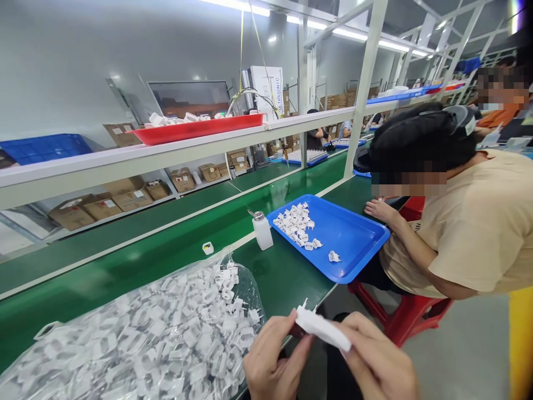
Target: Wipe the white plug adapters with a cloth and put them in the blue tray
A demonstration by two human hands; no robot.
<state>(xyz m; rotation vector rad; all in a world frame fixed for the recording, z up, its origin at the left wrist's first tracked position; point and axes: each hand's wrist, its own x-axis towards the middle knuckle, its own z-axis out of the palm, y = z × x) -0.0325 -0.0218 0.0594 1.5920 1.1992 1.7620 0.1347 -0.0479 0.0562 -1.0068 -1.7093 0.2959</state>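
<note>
A white charger plug housing (320, 326) with two thin pins pointing up is held between my hands, above the table's front edge. My left hand (275, 355) pinches its pin end between thumb and fingers. On the opposite end, the fingers of my right hand (375, 358) are closed. To the left lies a clear plastic bag (166, 333) heaped with similar white housings. Beyond my hands is a blue tray (353, 236) with a pile of white plug pieces (295, 222) at its left side and one loose piece (334, 256) nearer me.
A white dispenser bottle (262, 231) stands beside the tray. One white housing (207, 248) sits on the green conveyor belt (137, 253). Overhead, a shelf carries a red tray (200, 130). At the right, a co-worker in a beige shirt (478, 222) sits on a red stool (400, 319).
</note>
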